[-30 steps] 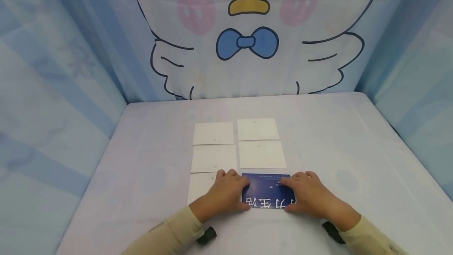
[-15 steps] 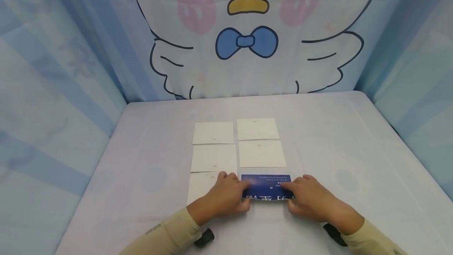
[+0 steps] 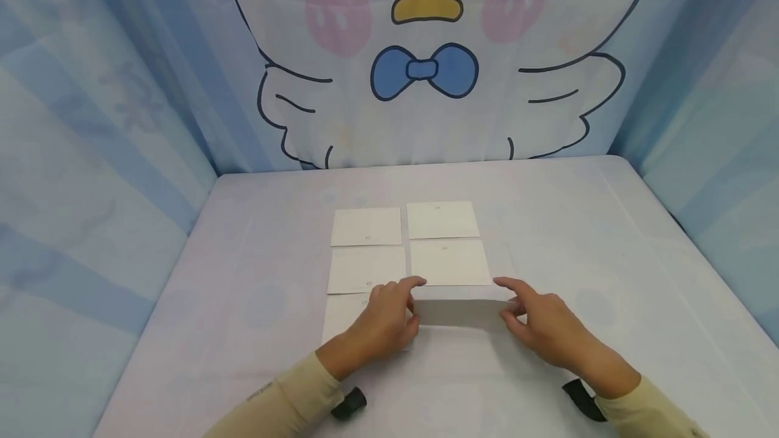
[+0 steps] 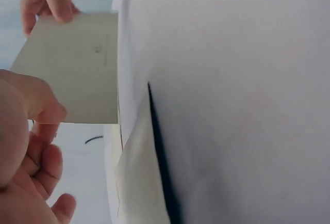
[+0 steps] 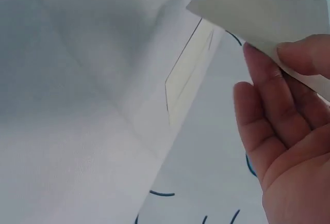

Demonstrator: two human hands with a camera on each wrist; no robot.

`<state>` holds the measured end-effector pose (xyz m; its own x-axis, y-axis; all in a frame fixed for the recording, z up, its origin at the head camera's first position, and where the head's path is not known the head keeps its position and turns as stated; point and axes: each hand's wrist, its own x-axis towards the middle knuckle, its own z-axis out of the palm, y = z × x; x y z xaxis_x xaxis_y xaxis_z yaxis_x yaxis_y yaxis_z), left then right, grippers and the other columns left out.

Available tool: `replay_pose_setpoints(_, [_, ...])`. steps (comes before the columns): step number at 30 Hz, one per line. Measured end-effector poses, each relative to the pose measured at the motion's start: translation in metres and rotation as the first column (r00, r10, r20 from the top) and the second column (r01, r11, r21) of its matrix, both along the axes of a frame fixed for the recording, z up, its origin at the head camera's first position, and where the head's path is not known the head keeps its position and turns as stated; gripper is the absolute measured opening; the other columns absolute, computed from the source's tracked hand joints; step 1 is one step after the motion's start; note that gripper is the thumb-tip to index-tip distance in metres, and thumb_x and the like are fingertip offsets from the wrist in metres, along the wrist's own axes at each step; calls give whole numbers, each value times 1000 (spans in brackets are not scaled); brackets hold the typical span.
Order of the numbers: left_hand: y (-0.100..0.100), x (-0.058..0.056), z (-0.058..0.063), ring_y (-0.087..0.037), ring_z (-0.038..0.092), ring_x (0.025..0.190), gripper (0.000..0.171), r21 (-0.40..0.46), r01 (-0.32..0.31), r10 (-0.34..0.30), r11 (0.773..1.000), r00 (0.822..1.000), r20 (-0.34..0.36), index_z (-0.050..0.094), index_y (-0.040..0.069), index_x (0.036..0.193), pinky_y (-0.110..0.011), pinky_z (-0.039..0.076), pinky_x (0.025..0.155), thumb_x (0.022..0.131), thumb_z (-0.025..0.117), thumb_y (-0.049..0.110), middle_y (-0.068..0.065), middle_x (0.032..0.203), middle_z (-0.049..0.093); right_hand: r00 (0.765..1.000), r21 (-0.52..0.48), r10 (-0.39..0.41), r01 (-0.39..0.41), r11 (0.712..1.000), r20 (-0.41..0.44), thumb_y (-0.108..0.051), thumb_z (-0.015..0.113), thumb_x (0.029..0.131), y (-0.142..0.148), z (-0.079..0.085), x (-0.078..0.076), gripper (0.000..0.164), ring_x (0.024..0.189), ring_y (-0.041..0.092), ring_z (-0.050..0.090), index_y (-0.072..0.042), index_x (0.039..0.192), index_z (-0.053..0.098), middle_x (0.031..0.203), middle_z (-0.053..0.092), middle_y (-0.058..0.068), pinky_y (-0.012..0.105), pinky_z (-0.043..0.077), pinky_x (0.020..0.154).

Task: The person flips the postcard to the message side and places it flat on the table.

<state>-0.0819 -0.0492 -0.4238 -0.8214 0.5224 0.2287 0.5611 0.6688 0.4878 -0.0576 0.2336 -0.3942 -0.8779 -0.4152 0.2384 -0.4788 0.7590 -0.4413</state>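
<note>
Both hands hold one card by its two short ends, stood up on edge with its pale back toward me. The left hand pinches the left end; its thumb presses the pale face in the left wrist view, where a small printed mark shows on the card. The right hand pinches the other end, thumb on the near face and fingers behind the card in the right wrist view. Its blue printed side is hidden. Beyond it lie two pale cards in a column.
Three more pale cards form a column at the left, the nearest partly behind the left hand; its raised edge shows dark blue beneath. A white cloth covers the table. A cartoon-printed curtain stands behind.
The card lay blue side up between the hands. They have tipped it up off the table, so its pale back now faces me. The other cards stay put.
</note>
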Motion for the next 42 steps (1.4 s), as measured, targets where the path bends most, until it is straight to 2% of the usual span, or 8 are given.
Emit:
replay_pose_setpoints(3, [-5, -4, 0, -15, 58, 72, 57, 138, 3, -5, 990, 1000, 10, 43, -1, 133, -30, 50, 73, 86, 74, 0, -2, 88, 64, 998, -100, -60, 57, 993, -22, 3, 78, 81, -3, 1, 3, 58, 63, 3, 61, 0, 129, 46, 85, 72, 3, 25, 48, 54])
replay_pose_setpoints(8, [-8, -6, 1, -17, 69, 81, 53, 288, -30, -11, 957, 990, 142, 40, 1, 133, -28, 56, 72, 89, 70, -3, -8, 95, 67, 980, -186, -171, 150, 971, -105, 6, 81, 77, -7, 2, 2, 46, 65, 10, 66, -2, 116, 58, 93, 70, 8, 26, 48, 53])
replay_pose_setpoints(12, [-7, -6, 3, -16, 69, 83, 45, 313, -53, -9, 948, 981, 192, 50, 2, 129, -24, 55, 70, 89, 70, -4, -7, 101, 63, 967, -179, -178, 146, 973, -181, 7, 82, 74, -7, -2, -1, 35, 67, 11, 65, -4, 104, 69, 96, 69, 5, 25, 49, 54])
replay_pose_setpoints(15, [-6, -6, 4, -16, 68, 84, 42, 311, -54, -9, 949, 981, 196, 56, 1, 127, -23, 54, 70, 88, 71, -5, -7, 102, 60, 969, -164, -165, 135, 977, -184, 8, 82, 74, -7, -5, -3, 34, 69, 12, 65, -3, 105, 71, 100, 69, 6, 25, 52, 56])
replay_pose_setpoints(24, [-3, -4, 2, -15, 60, 87, 45, 187, -46, 17, 981, 988, 150, 60, -3, 126, -28, 51, 78, 85, 77, 0, -3, 96, 59, 986, -92, -168, 168, 982, 2, 0, 80, 81, -6, -4, -4, 42, 77, 14, 66, 1, 122, 69, 121, 65, 13, 30, 55, 66])
replay_pose_setpoints(29, [-2, -4, -2, -16, 56, 85, 48, 51, -53, 47, 997, 992, 117, 61, 0, 128, -28, 49, 75, 84, 80, 8, -1, 95, 61, 983, -47, -167, 171, 984, 79, -2, 80, 81, -10, -7, -5, 50, 77, 12, 62, 3, 128, 64, 128, 62, 16, 27, 51, 65])
replay_pose_setpoints(33, [-2, -3, -7, -16, 55, 85, 51, -36, -47, 50, 998, 996, 79, 61, 3, 130, -32, 47, 78, 84, 82, 14, 1, 94, 61, 981, -20, -158, 162, 987, 113, -3, 81, 80, -13, -10, -5, 52, 77, 10, 57, 4, 128, 63, 127, 61, 16, 26, 48, 65])
replay_pose_setpoints(42, [2, -7, -13, -18, 57, 90, 54, -124, -39, 46, 991, 998, 53, 62, 5, 130, -35, 47, 81, 83, 84, 19, 0, 97, 63, 970, 32, -164, 161, 986, 179, -3, 80, 80, -15, -17, -10, 53, 74, 10, 52, 6, 128, 61, 122, 59, 15, 26, 46, 63])
